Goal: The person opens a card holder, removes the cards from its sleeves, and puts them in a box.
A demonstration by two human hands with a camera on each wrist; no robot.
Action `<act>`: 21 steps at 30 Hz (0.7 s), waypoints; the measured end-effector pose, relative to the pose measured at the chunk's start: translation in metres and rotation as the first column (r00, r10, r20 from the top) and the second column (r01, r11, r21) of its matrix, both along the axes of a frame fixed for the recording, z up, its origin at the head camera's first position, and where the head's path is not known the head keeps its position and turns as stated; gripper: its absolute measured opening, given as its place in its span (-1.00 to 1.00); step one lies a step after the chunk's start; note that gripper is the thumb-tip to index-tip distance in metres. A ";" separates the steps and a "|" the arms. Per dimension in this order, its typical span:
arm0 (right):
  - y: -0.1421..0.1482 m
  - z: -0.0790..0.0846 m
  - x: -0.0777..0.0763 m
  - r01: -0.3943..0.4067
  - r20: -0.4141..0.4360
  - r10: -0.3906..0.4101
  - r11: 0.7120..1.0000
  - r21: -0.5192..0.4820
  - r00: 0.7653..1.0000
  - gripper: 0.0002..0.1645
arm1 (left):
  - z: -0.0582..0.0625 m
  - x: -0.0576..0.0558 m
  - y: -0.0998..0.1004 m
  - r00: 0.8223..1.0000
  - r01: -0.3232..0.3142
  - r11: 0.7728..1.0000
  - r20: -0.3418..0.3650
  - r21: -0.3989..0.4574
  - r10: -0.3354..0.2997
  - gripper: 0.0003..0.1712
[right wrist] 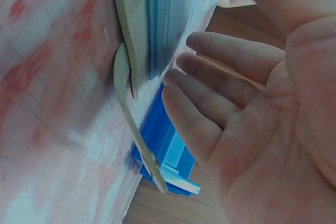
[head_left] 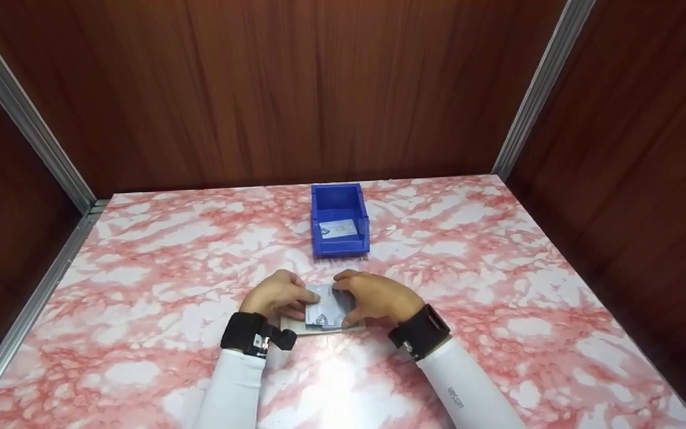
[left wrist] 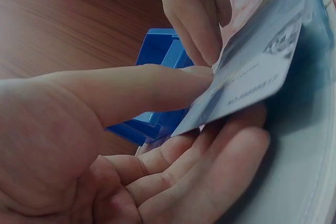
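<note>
Nearest are two white sleeves (head_left: 230,387), with black bands (head_left: 243,332) on the wrists. They reach over the pink and white tabletop (head_left: 140,286) toward the blue bin (head_left: 343,246). On the near side of the bin, both hands are busy at a little card holder (head_left: 293,327). It has a pale cover, see-through pages (right wrist: 168,19) and a strap (right wrist: 121,72) that pokes out.

The left hand (head_left: 276,296) pinches a grey-white card (left wrist: 257,72), thumb on top and fingers under. The card is tilted by the pages, between the two hands, nearer than the bin. The right hand (head_left: 382,295) is spread wide, its fingers nearly straight, beside the pages. I can't tell if its thumb presses on anything, because the tip is hard to see.

The step in hand looks like lining up the card with the pages. I can't tell if it is going in or coming out, or if one end sits in a pocket. I think the next move needs a firm pinch on the card, with the other hand making sure the pages don't flop.

Farther off is the bin itself, its low front facing the person. A second card (head_left: 341,229) lies inside the bin, and no hand touches it. Past the bin stands a brown wooden wall (head_left: 271,89).
</note>
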State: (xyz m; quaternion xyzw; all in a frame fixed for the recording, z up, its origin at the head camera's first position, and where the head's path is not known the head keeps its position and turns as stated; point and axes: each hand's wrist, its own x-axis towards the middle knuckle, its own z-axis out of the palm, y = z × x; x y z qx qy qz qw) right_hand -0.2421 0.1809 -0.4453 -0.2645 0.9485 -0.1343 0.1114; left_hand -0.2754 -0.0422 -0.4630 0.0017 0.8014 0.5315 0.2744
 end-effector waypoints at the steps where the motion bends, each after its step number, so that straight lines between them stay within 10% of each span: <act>1: 0.000 0.000 0.000 -0.005 0.002 0.005 1.000 -0.006 1.000 -0.09 | 0.000 0.000 0.000 1.000 -0.004 1.000 -0.006 -0.001 0.004 -0.65; 21: 0.002 0.002 0.000 -0.017 -0.021 0.018 1.000 0.023 1.000 -0.19 | -0.005 -0.001 0.002 1.000 0.016 1.000 -0.011 0.014 -0.016 -0.67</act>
